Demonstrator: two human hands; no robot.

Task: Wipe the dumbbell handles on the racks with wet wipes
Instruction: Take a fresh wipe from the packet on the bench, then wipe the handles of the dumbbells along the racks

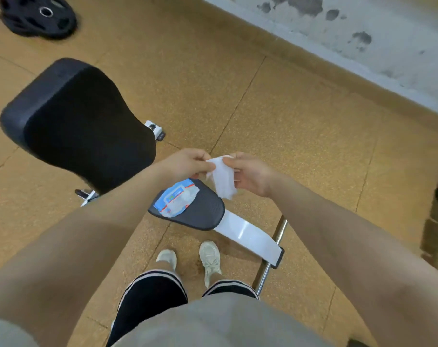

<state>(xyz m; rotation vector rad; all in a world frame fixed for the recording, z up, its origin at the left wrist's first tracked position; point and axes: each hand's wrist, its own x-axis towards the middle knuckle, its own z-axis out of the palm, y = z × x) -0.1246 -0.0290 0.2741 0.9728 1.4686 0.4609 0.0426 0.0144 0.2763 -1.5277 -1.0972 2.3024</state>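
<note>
A white wet wipe (223,177) hangs between my two hands in front of me. My left hand (185,164) pinches its upper left edge, and my right hand (250,172) pinches its upper right edge. Just below them a blue and white pack of wet wipes (176,197) lies on a small black pad (202,211) of a gym machine. No dumbbell or rack is in view.
A large black seat pad (80,121) stands at the left. A white bar (250,237) and a chrome tube (270,261) run out from the small pad. Black weight plates (37,17) lie at the top left. A grey stained wall (363,41) borders the cork-coloured floor.
</note>
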